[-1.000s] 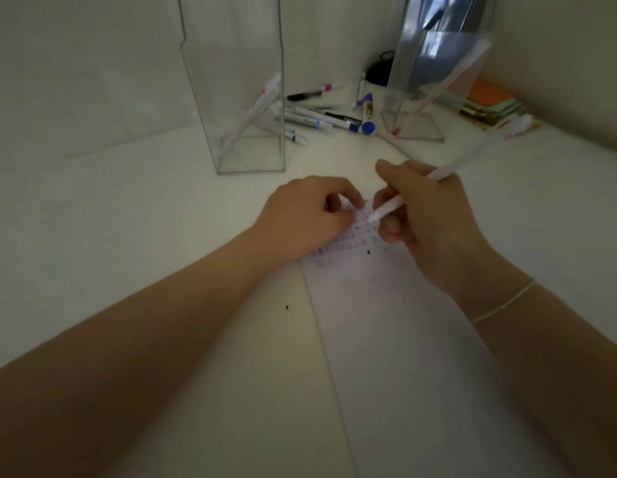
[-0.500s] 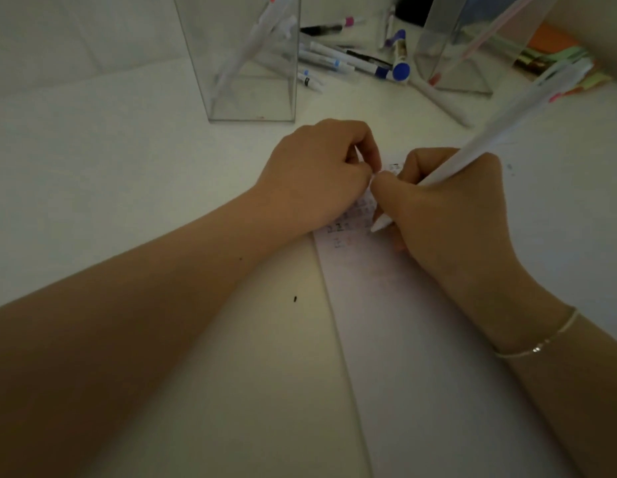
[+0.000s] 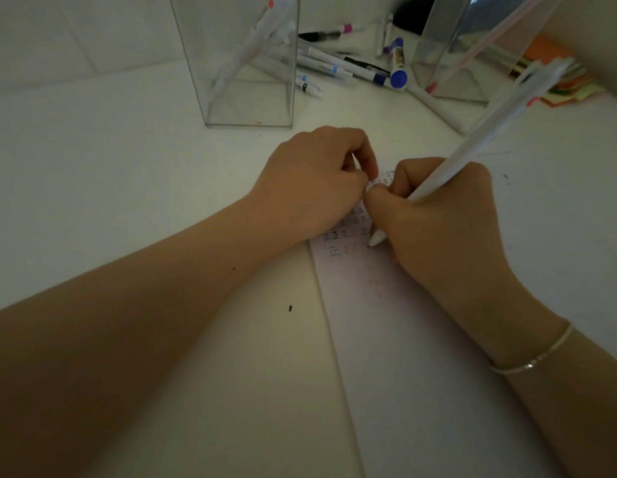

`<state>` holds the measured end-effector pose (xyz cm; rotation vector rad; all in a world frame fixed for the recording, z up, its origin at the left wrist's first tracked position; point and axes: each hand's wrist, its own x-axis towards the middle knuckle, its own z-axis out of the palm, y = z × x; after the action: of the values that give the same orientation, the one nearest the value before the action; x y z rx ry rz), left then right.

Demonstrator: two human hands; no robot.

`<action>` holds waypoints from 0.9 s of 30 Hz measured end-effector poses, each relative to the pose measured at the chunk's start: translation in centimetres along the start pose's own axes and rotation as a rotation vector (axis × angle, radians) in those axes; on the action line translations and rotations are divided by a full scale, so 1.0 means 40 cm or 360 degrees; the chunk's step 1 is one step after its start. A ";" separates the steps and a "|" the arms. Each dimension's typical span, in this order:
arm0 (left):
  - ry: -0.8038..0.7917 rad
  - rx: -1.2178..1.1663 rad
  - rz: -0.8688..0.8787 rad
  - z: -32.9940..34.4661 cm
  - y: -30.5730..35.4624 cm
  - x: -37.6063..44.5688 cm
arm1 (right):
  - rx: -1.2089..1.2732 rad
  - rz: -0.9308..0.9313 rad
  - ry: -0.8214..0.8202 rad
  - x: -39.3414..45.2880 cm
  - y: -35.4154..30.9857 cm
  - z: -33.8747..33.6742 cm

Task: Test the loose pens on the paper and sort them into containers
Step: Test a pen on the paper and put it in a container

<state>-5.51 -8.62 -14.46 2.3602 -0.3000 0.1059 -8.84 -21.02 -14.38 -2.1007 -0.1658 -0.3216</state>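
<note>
My right hand (image 3: 441, 219) grips a white pen (image 3: 486, 132), its tip down on the strip of paper (image 3: 396, 339) beside several small test marks. My left hand (image 3: 314, 181) rests curled on the paper's top left corner, its fingertips holding something small and pale that I cannot make out. Behind the hands stand two clear containers: the left one (image 3: 238, 108) holds white pens, the right one (image 3: 452, 81) holds a single pale pen with a red tip. A pile of loose pens (image 3: 341, 69) lies between them at the back.
A blue-capped marker (image 3: 398, 69) lies in the pile. Coloured sticky notes (image 3: 555, 77) sit at the far right. A white pen (image 3: 441, 108) lies on the table in front of the right container. A small dark speck (image 3: 290, 308) marks the table left of the paper.
The view has dipped down and closer. My right hand has slid the pen tip down the paper to a lower row of marks. My left hand stays on the paper's corner.
</note>
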 end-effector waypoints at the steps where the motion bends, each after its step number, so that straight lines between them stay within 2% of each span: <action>1: -0.0002 0.0001 0.0001 0.000 0.000 0.000 | 0.0004 0.0002 0.0005 0.001 0.000 0.000; 14: -0.0059 -0.0047 0.0004 -0.017 -0.007 0.010 | 0.0119 0.0079 -0.0067 -0.006 -0.006 -0.004; 21: -0.0066 -0.0051 0.0024 -0.011 -0.009 0.004 | -0.0057 -0.0118 0.0042 -0.011 -0.001 0.006; 24: -0.0066 -0.0039 0.0037 -0.011 -0.010 0.002 | 0.0236 0.0102 0.0027 -0.001 0.000 -0.011; 27: -0.0067 -0.0023 0.0034 -0.013 -0.010 0.000 | 0.0937 0.0369 0.0164 0.009 0.001 -0.039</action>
<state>-5.42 -7.98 -14.33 2.3478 -0.3451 0.0640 -8.74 -22.39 -13.54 -1.4985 0.0436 -0.2076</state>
